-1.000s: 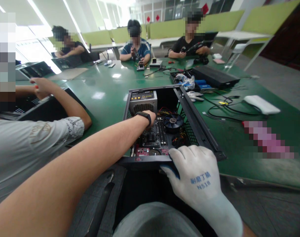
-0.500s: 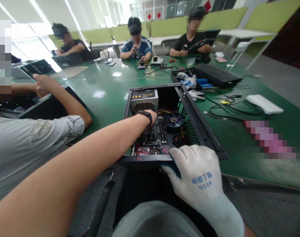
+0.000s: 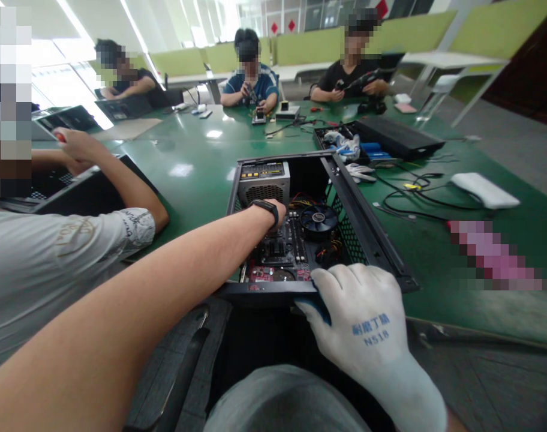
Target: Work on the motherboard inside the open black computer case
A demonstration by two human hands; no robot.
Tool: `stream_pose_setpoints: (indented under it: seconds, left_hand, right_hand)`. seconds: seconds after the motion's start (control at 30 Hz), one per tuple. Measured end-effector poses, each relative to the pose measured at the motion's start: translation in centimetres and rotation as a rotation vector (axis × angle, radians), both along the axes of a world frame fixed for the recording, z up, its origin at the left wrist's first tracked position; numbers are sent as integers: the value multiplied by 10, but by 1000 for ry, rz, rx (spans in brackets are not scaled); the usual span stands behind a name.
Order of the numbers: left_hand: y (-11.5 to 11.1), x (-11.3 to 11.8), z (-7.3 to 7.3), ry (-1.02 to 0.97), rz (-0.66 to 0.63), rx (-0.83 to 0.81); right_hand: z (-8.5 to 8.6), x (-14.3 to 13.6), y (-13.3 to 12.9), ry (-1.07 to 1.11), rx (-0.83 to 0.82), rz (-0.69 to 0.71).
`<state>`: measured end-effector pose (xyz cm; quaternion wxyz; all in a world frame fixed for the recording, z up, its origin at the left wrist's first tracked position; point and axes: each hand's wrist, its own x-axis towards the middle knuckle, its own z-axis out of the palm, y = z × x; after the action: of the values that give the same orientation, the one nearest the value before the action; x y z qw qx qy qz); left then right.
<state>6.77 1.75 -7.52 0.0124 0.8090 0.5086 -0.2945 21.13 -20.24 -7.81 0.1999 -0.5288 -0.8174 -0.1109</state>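
Observation:
An open black computer case [image 3: 372, 228] lies in front of me at the table's near edge. Inside it are a motherboard [image 3: 273, 249], a round CPU fan [image 3: 319, 221] and a grey power supply [image 3: 264, 180] at the far left corner. Bare and with a black band at the wrist, my left hand [image 3: 280, 215] reaches down into the case beside the power supply; its fingers are hidden, so what it touches is unclear. My right hand [image 3: 357, 306], in a white work glove, is closed over the near rim of the case, thumb outside and fingers inside.
On the left a co-worker's arm [image 3: 125, 186] bends over another black case [image 3: 141, 180]. Beyond my case stand an open box of tools and gloves [image 3: 345, 144], a white glove [image 3: 361, 173], cables [image 3: 403, 207] and a white pouch [image 3: 484, 189]. Several people sit across the green table [image 3: 201, 162].
My two hands and the case stay practically in place; the view shifts slightly. The co-worker's hand on the left has moved a little to the left.

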Motion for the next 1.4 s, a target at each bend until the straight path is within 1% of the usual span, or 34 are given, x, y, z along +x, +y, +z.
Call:
stream_pose_setpoints:
  seconds: [0.23,0.63,0.83,1.17,1.4]
  left_hand:
    - [4,-1,-3,13,-2,4]
    - [0,0,1,1,10,-10]
    - [-6,3,6,-26,31,5]
    - [-7,4,6,4,-28,-7]
    - [-16,6,11,6,-30,-48]
  right_hand:
    - [-2,0,1,2,10,2]
    - [-2,0,0,5,-11,-1]
    - [-1,0,1,7,-3,-4]
    - [-2,1,0,11,2,1]
    - [-2,1,0,7,5,-1]
